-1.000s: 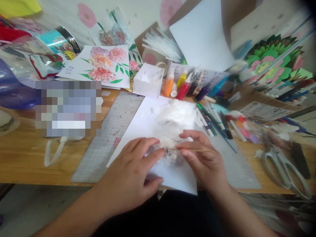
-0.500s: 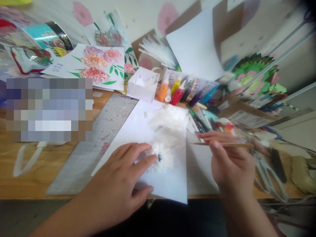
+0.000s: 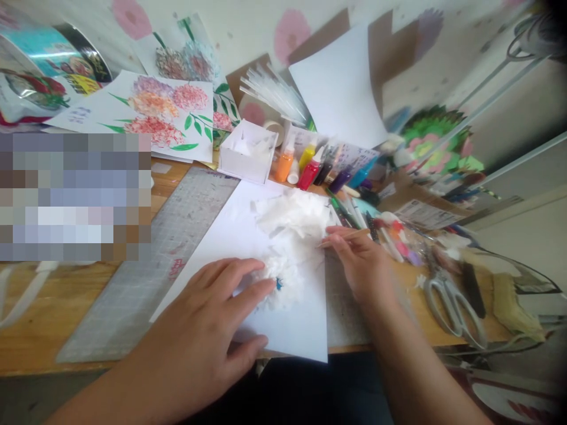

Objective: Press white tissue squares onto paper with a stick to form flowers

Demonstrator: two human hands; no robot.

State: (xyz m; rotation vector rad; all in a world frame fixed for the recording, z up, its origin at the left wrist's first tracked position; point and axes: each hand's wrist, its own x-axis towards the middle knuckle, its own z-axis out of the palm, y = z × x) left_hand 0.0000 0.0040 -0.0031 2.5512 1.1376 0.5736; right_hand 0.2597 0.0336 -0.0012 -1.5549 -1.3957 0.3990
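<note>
A white sheet of paper (image 3: 212, 260) lies before me. On its lower part rests a round, fluffy white flower-like piece (image 3: 287, 289) with a blue centre (image 3: 279, 284). My left hand (image 3: 221, 307) is spread over the sheet, index and middle fingertips touching the left side of this piece. Farther up the paper sits a loose heap of white tissue-like material (image 3: 295, 215). My right hand (image 3: 358, 260) pinches a thin wooden stick (image 3: 349, 235), its tip pointing left over the sheet's right edge, beside the heap.
A grey cutting mat (image 3: 146, 265) lies under the paper. Paint bottles (image 3: 309, 174) and a white box (image 3: 245, 150) stand behind it. Scissors (image 3: 454, 307) lie on the right. Flower paintings (image 3: 163, 112) lean at the back left.
My right hand has moved left with the stick, bringing its tip over the paper's edge near the white heap. My left hand stays on the flower-like piece. The view has shifted slightly right.
</note>
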